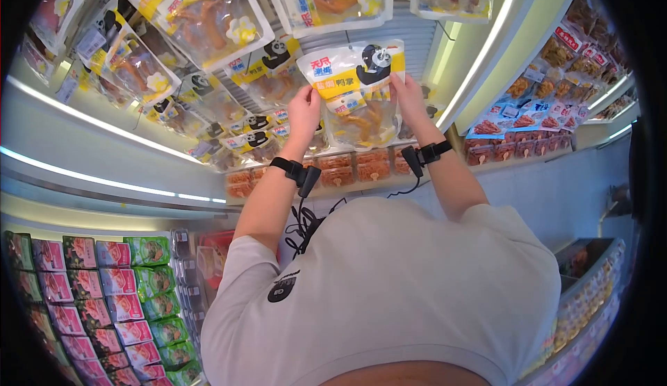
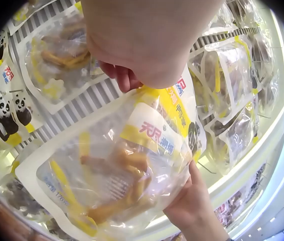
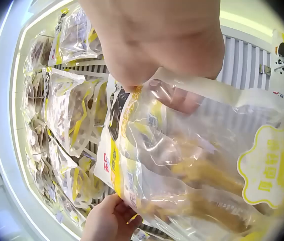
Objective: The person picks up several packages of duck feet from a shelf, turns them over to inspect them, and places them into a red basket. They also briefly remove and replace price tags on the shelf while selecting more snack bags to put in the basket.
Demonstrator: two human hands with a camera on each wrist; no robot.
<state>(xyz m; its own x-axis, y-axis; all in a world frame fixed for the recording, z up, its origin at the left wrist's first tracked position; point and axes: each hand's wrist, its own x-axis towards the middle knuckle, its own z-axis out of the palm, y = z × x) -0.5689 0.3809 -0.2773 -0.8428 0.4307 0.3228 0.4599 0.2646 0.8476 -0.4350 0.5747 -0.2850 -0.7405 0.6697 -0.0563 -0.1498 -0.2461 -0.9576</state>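
A clear and white plastic bag of duck feet [image 1: 364, 127], with a yellow band and a panda printed on top, hangs upright between both hands. My left hand [image 1: 304, 115] pinches its left edge near the top. On the opposite edge, my right hand [image 1: 411, 101] grips it with the thumb in front. In the left wrist view, brown pieces show through the clear front of the bag [image 2: 117, 186], and the right hand [image 2: 192, 201] holds the far side. In the right wrist view, fingers of the right hand [image 3: 157, 45] show through the clear plastic.
Similar bags [image 1: 201, 21] hang in rows on the slatted rack ahead. Clear boxes of reddish food [image 1: 337, 170] line the shelf below. Colourful packets [image 1: 111, 268] stand at lower left, and more packaged food [image 1: 528, 115] fills a shelf at right.
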